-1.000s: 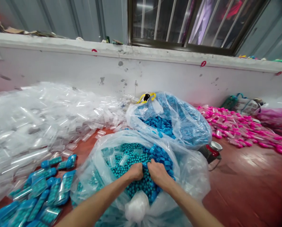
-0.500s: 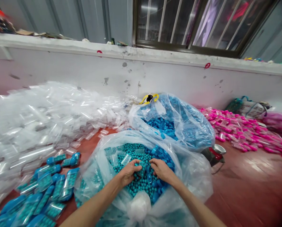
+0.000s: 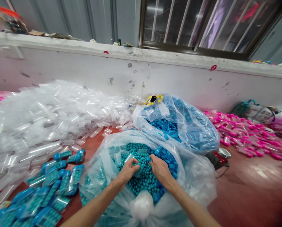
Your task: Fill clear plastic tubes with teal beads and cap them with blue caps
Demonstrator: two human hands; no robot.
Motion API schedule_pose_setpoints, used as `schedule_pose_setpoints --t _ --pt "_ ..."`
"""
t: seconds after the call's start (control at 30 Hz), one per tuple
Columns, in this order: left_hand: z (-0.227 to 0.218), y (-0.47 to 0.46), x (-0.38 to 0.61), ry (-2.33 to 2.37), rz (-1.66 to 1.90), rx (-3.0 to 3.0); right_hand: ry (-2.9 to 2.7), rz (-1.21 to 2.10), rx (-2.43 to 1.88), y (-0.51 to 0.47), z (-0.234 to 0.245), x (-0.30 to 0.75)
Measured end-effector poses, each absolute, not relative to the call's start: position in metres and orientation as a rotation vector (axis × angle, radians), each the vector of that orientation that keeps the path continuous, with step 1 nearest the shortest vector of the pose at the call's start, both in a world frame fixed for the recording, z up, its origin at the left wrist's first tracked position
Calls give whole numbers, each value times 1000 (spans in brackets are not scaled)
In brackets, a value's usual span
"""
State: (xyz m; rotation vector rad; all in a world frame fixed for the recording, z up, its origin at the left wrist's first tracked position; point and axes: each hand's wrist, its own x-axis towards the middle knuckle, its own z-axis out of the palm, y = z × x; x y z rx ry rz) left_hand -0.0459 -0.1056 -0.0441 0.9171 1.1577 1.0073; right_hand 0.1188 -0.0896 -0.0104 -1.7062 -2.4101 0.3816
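My left hand (image 3: 129,170) is closed on a small clear plastic case (image 3: 137,172), which is partly hidden by the fingers. It is just above the teal beads (image 3: 144,181) inside a big translucent bag (image 3: 103,151). Across from it, my right hand (image 3: 160,168) pinches what looks like a blue plastic cap (image 3: 150,159), only a bit of which shows at the fingertips. Loose blue caps (image 3: 168,159) lie at the right inside the same bag. A few clear cases (image 3: 118,157) rest on the beads at the left.
Clear empty cases (image 3: 60,116) form a big heap at the left. Blue-capped, bead-filled cases (image 3: 36,201) lie on the red floor (image 3: 252,189). Behind is a bag of blue caps (image 3: 195,126). Pink pieces (image 3: 245,135) and a red-and-silver object (image 3: 223,153) are at the right.
My right hand has moved up and slightly away from my left hand, with blue now showing at its fingertips. The left hand still holds the clear case. The view has shifted slightly.
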Motion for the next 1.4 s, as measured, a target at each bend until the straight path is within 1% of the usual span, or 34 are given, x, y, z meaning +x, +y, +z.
schedule_pose_setpoints --t 0.07,0.17,0.33,0.53,0.63,0.87,1.03,1.17,1.23,1.3,1.37,1.4 --pt "-43 -106 -42 1160 1000 919 -2312 527 -1614 -89 -6 119" --pt "-36 -113 -38 1134 944 906 -2322 773 -1490 -93 -7 116" --pt "-25 -126 -44 1057 886 864 -2557 744 -1480 -97 -9 122" --pt "-26 -128 -47 1037 909 975 -2346 913 -1362 -99 8 122" --pt "-29 -130 -42 1082 922 1047 -2318 994 -1286 -102 8 117" --pt "-31 -138 -36 1158 957 1036 -2392 1033 -1265 -101 1 119" --pt "-31 -137 -29 1188 1023 1068 -2535 887 -1198 -102 2 119" --pt "-28 -138 -27 1270 1103 1101 -2557 757 -1250 -101 2 119" --pt "-27 -140 -30 1234 1052 1116 -2512 893 -1193 -100 5 122" --pt "-25 -142 -33 1159 983 1084 -2400 1242 -1101 -99 8 126" --pt "-23 -144 -36 1102 984 1035 -2118 1615 -1073 -99 9 126" --pt "-22 -144 -38 1091 1010 1017 -1928 1735 -1091 -100 9 125"
